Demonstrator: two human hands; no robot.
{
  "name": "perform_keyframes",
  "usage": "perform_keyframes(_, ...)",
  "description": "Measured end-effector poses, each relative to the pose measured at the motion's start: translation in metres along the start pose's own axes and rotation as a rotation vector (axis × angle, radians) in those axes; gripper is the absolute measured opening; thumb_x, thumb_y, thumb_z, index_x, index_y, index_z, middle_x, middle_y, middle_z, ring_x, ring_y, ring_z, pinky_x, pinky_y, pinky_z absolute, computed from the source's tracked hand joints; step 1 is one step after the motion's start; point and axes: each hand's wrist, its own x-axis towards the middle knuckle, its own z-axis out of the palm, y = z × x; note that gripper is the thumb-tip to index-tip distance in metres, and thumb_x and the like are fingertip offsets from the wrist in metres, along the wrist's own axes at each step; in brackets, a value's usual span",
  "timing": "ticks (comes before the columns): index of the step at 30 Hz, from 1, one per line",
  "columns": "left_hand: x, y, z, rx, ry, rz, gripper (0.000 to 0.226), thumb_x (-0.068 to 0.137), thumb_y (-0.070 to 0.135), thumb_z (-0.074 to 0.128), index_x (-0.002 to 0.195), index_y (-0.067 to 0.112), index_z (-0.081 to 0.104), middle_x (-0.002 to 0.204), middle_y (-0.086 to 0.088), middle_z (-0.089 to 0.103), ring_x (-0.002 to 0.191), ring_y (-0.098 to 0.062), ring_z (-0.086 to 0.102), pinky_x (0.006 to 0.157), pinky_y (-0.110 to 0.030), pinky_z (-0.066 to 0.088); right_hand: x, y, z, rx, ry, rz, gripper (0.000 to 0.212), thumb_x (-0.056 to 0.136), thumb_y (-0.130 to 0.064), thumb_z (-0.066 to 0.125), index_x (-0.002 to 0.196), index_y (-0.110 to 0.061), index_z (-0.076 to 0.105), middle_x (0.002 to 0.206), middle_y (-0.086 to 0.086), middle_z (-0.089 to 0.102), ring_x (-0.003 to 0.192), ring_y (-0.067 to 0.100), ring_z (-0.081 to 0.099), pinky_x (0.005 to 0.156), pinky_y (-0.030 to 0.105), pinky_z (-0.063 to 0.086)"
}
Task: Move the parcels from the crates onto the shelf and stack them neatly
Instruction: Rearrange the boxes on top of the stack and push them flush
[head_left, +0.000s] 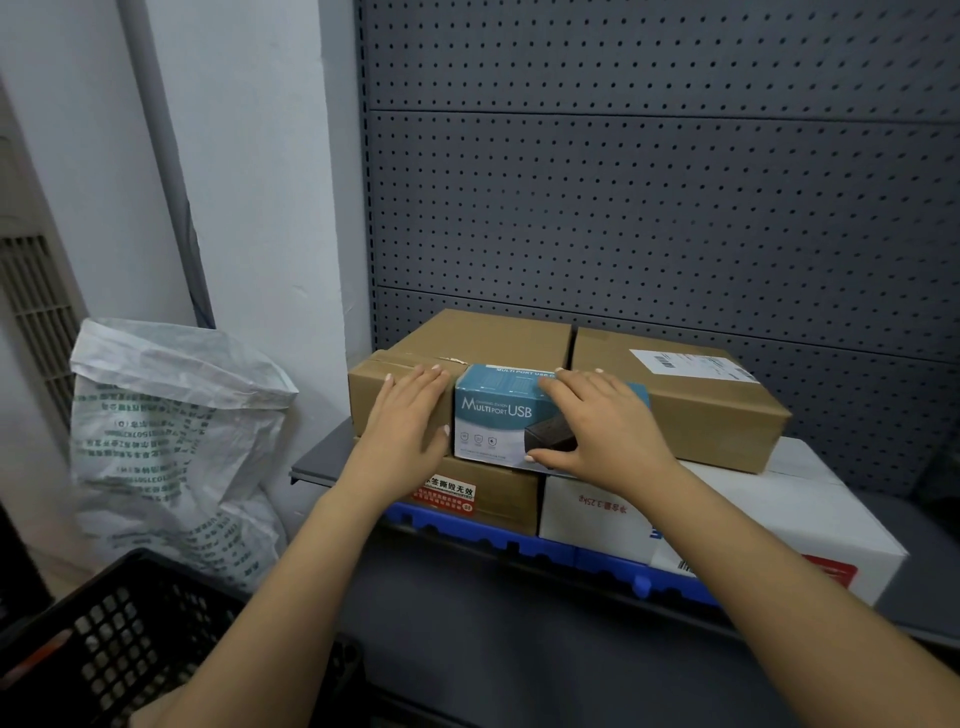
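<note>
A blue-and-white box marked "Multi Port USB" (491, 415) stands on the top layer of parcels on the shelf (317, 462). My right hand (602, 426) grips it, fingers over its top and thumb at its lower front. My left hand (405, 421) lies flat with fingers spread against the front of a small brown carton (371, 387) just left of the blue box. Behind them sit two larger brown cartons (493, 335) (711, 400). Underneath are a brown carton with a red label (493, 493) and a white box (779, 519).
A grey pegboard (649, 182) backs the shelf. A blue strip (519, 545) runs along the shelf's front edge. A black plastic crate (104, 639) stands at the lower left. A white woven sack (171, 441) leans against the wall left of the shelf.
</note>
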Motion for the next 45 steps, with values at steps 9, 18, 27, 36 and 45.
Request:
perform_keyframes(9, -0.075, -0.010, -0.038, 0.049, 0.027, -0.007, 0.067, 0.086, 0.047, 0.045, 0.145, 0.016, 0.036, 0.151, -0.001, 0.034, 0.143, -0.014, 0.019, 0.118, -0.037, 0.003, -0.009, -0.068, -0.006, 0.112, 0.004, -0.116, 0.080, 0.078, -0.063, 0.061, 0.141, -0.018, 0.040, 0.142, 0.005, 0.046, 0.129, 0.023, 0.043, 0.112, 0.037, 0.026)
perform_keyframes(18, -0.197, -0.056, -0.089, 0.180, -0.023, -0.258, 0.067, 0.090, 0.050, 0.049, 0.148, 0.023, 0.029, 0.154, 0.006, 0.026, 0.144, -0.012, 0.013, 0.115, -0.030, -0.007, -0.018, -0.185, 0.022, 0.312, -0.019, -0.278, 0.079, 0.067, -0.056, 0.076, 0.128, -0.011, 0.056, 0.124, 0.012, 0.060, 0.110, 0.030, 0.058, 0.095, 0.041, 0.045)
perform_keyframes(27, -0.285, -0.099, -0.106, 0.231, -0.123, -0.456, 0.070, 0.086, 0.051, 0.049, 0.147, 0.022, 0.030, 0.153, 0.004, 0.028, 0.144, -0.016, 0.016, 0.117, -0.036, -0.001, -0.021, -0.282, 0.067, 0.382, -0.164, -0.474, 0.081, 0.077, -0.056, 0.067, 0.141, -0.015, 0.041, 0.139, 0.009, 0.048, 0.125, 0.027, 0.046, 0.104, 0.038, 0.035)
perform_keyframes(36, -0.329, -0.142, -0.067, 0.185, -0.315, -0.582, 0.080, 0.087, 0.054, 0.055, 0.151, 0.023, 0.019, 0.156, 0.007, 0.019, 0.145, -0.013, 0.006, 0.115, -0.031, -0.009, -0.012, -0.328, 0.137, 0.388, -0.420, -0.633, 0.087, 0.078, -0.057, 0.065, 0.148, -0.020, 0.028, 0.146, 0.005, 0.039, 0.130, 0.024, 0.039, 0.107, 0.036, 0.033)
perform_keyframes(45, -0.333, -0.177, -0.027, 0.125, -0.575, -0.663, 0.107, 0.073, 0.070, 0.060, 0.152, 0.021, 0.007, 0.159, 0.003, 0.007, 0.146, -0.015, -0.001, 0.119, -0.040, -0.004, -0.003, -0.333, 0.190, 0.409, -0.723, -0.726, 0.099, 0.074, -0.061, 0.067, 0.151, -0.022, 0.018, 0.155, 0.004, 0.025, 0.139, 0.022, 0.027, 0.113, 0.036, 0.023)
